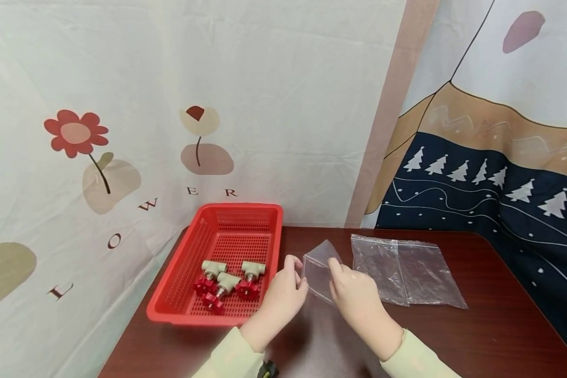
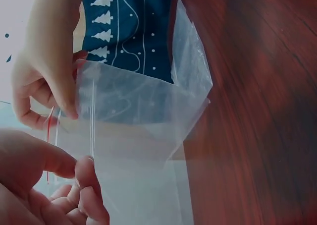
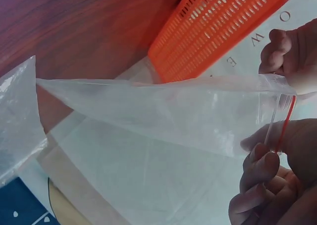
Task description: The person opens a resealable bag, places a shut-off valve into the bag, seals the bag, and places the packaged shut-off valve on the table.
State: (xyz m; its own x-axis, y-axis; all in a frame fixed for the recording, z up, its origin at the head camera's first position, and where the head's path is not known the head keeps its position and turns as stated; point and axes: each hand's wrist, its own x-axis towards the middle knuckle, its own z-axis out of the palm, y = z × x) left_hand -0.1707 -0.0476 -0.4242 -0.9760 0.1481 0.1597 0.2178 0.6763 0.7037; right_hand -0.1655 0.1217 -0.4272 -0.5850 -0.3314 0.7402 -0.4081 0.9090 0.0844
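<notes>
A clear zip bag (image 1: 317, 273) with a red line along its mouth is held up between both hands. The left hand (image 1: 283, 287) pinches one side of the mouth; in the left wrist view the left hand (image 2: 54, 180) has thumb and fingertip on the zip strip. On the other side, the right hand (image 1: 356, 294) pinches the bag's edge, and the right wrist view shows the right hand (image 3: 277, 175) gripping beside the red line. The bag (image 3: 188, 116) hangs flat, with nothing visible inside.
To the left stands a red basket (image 1: 157, 304) holding several pale green valve fittings (image 1: 228, 281) with red handles. Two more clear bags (image 1: 430, 273) lie on the dark table (image 1: 501, 336) at the right, overlapping. A dark object (image 1: 268, 369) shows beside the left sleeve.
</notes>
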